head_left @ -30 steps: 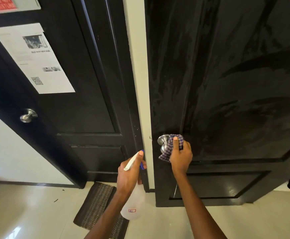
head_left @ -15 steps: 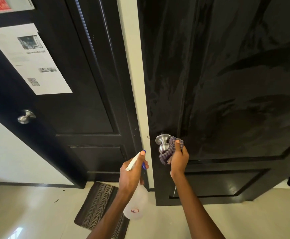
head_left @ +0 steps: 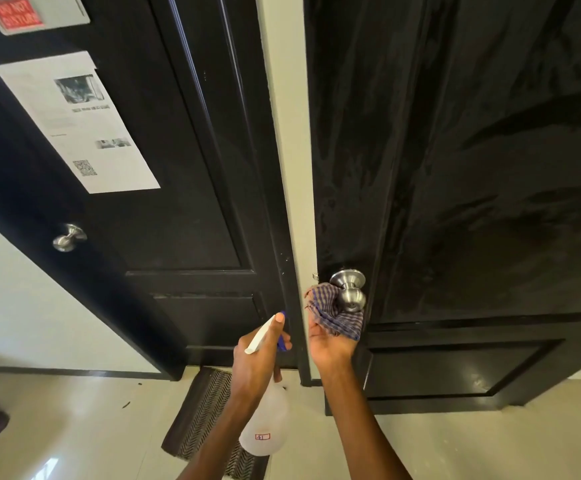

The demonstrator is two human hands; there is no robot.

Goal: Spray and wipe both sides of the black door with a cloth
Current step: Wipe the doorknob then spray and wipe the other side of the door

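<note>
checked cloth (head_left: pixel 334 315) against steel knob (head_left: pixel 349 292)

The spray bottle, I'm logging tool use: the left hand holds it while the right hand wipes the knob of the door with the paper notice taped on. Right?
Not quite. In the head view the right hand works the cloth on the knob of the right-hand door, which bears no notice. The left hand does hold the spray bottle.

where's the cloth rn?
Head view, lower centre-right: the checked cloth is held in the right hand, bunched against the left and underside of the steel knob on the right-hand black door.
</note>
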